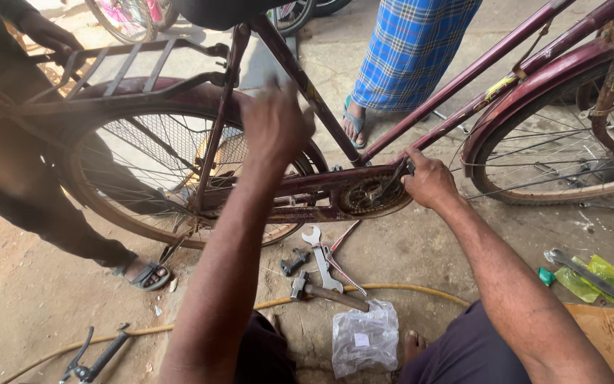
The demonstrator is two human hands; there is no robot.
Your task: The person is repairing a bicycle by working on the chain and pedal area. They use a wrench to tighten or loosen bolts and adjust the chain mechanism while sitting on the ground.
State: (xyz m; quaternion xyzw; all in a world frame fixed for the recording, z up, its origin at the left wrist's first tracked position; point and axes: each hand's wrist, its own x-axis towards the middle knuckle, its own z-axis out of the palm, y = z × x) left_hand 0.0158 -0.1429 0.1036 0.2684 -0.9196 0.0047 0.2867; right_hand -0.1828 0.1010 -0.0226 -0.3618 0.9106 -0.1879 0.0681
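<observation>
A maroon bicycle stands across the view. My left hand is raised in front of the rear wheel, blurred by motion, fingers loosely curled; whether it holds anything cannot be made out. My right hand grips the crank area beside the chainring and its chain guard. The rear rack sits above the wheel, and another person's hand rests on it.
On the ground below lie an open-end spanner, a hammer, pliers, a yellow hose and a plastic bag. A person in a blue checked wrap stands behind. Another wrench lies right.
</observation>
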